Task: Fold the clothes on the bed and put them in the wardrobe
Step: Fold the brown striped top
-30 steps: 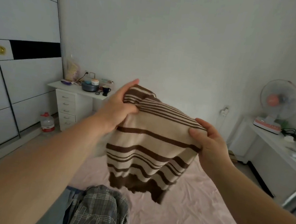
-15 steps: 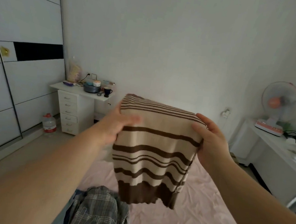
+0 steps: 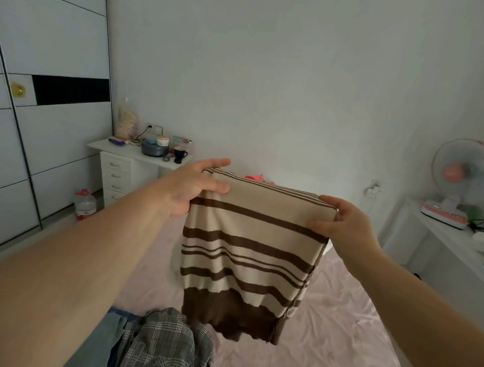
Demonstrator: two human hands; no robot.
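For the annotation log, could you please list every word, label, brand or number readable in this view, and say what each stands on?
No text can be read.
Water jug: its red label is too blurred to read.
Fan base: markings too small.
Striped garment, held by the left hand and right hand: stripes only.

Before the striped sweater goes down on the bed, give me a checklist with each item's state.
1. Left hand grips the striped sweater at its top corner: ok.
2. Right hand pinches the other top corner: ok.
3. Sweater hangs clear of the bed: ok.
4. Fold edges aligned: cannot tell.
5. Landing spot free of the plaid garment: ok, pink sheet to the right.
6. Wardrobe open: not ok.
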